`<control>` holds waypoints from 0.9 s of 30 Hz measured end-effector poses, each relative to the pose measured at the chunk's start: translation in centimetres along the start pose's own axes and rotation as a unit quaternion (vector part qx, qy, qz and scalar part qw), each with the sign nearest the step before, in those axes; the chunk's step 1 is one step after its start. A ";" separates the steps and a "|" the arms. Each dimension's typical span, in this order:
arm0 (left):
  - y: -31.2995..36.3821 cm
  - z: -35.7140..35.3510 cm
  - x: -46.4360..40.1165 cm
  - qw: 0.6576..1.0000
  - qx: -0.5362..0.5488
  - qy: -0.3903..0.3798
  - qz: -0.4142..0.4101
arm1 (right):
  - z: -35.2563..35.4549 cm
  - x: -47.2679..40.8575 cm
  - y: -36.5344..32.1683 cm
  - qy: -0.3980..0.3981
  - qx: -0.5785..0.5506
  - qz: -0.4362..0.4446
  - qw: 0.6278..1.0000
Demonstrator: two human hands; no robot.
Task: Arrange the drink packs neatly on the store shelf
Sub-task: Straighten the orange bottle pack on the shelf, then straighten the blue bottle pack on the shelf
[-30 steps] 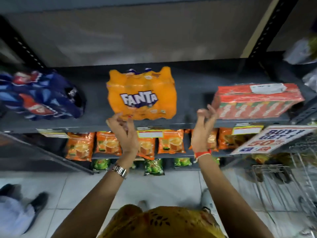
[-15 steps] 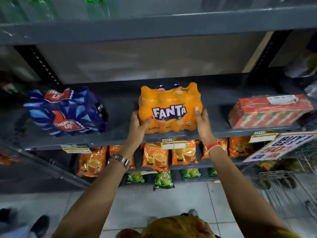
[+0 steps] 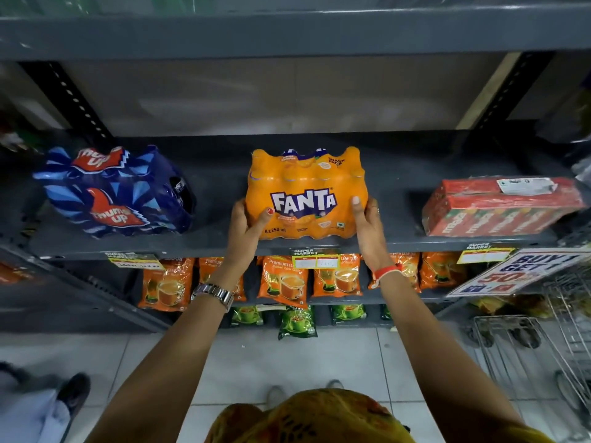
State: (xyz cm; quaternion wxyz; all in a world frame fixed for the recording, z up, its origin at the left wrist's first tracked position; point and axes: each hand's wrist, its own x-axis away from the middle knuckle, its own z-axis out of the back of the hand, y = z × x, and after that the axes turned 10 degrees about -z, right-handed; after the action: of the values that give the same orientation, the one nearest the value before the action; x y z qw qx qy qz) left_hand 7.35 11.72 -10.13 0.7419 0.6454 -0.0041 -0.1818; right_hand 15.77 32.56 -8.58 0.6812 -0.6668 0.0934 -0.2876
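An orange Fanta pack (image 3: 305, 177) stands near the front middle of the dark grey shelf (image 3: 393, 174). My left hand (image 3: 246, 225) grips its lower left side, thumb on the front. My right hand (image 3: 367, 225) grips its lower right side. To the left lies a blue Thums Up pack (image 3: 118, 193), tilted. A red pack of juice cartons (image 3: 502, 207) lies at the right end of the same shelf.
The shelf below carries orange tea pouches (image 3: 283, 279), and green pouches (image 3: 297, 321) sit lower still. A "Buy 1 Get 1" sign (image 3: 518, 270) hangs at the right above a wire cart (image 3: 543, 340). Another person's shoe (image 3: 72, 391) is at the bottom left.
Both hands were below the Fanta pack with fingers loose; they have risen and closed on its two lower sides. The view has tilted up, and the upper shelf now shows.
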 end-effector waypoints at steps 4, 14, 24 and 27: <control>-0.1 0.6 2.0 0.997 -0.013 0.070 -0.025 | -1.1 0.7 1.5 0.090 -0.063 0.022 0.994; -3.6 12.1 5.6 0.918 -0.122 0.367 -0.082 | -11.2 6.8 4.1 0.158 -0.100 0.144 0.972; -3.5 29.4 -1.0 0.983 0.016 0.177 -0.044 | -28.4 5.5 -0.4 -0.082 -0.060 0.082 0.991; -3.8 31.4 -3.0 0.995 -0.004 0.102 0.012 | -31.4 4.7 -2.1 -0.098 -0.033 0.059 0.993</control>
State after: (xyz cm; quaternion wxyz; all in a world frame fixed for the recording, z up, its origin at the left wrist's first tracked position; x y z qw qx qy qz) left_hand -4.06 -17.86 -7.82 0.7431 0.6577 0.0646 -0.1054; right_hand 2.99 3.44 -8.32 0.6803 -0.7075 0.0750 -0.1763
